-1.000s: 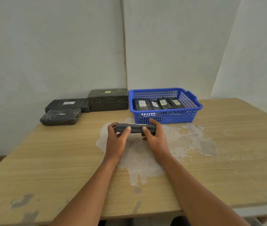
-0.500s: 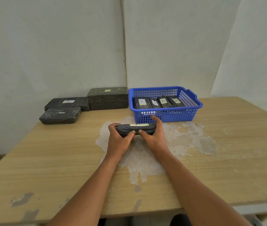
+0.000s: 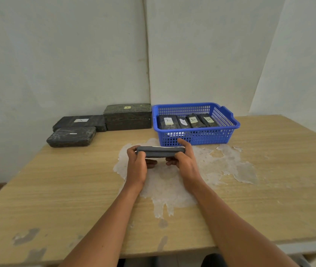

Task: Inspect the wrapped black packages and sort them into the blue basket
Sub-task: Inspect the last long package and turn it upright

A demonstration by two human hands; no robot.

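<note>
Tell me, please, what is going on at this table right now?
A person is holding one wrapped black package with both hands, the left hand at one end and the right hand at the other, just above the table in front of the blue basket. Four labelled packages already stand in the basket. Three larger black packages wait on the table to its left, against the wall.
</note>
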